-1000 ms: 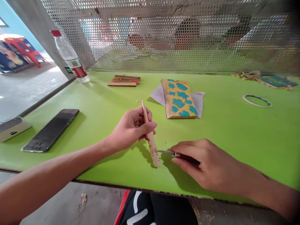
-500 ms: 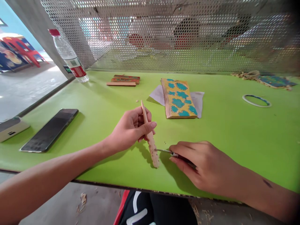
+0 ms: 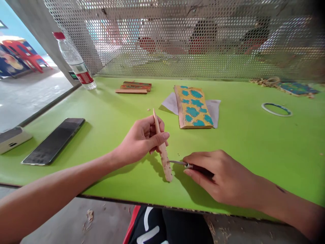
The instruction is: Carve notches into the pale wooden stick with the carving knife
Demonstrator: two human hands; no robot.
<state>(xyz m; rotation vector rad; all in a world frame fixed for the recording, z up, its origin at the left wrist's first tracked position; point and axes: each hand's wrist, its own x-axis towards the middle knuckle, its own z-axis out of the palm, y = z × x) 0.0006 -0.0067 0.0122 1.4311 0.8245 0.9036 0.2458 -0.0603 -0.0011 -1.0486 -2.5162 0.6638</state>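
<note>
My left hand [image 3: 149, 137] is closed around the upper part of a thin, pale wooden stick [image 3: 164, 161], held tilted over the table. Notches run along the edges of the stick's lower half, and its upper end narrows. In my right hand [image 3: 215, 176] is a carving knife [image 3: 194, 166] with a dark handle and a metal collar. Its narrow blade points left, and the tip meets the right edge of the stick among the notches. My fingers hide part of the knife's handle.
On the green table [image 3: 243, 142] lie a yellow board with teal patches [image 3: 193, 106] over paper, wooden strips [image 3: 134, 87], a tape roll [image 3: 276, 109], a phone [image 3: 54, 140] and a white device [image 3: 14, 139]. A water bottle [image 3: 76, 64] stands before the perforated metal screen [image 3: 152, 64].
My right hand has turned slightly, and more of the knife's handle shows. The blade tip stays at the stick's right edge. My left hand and the stick look unmoved.
</note>
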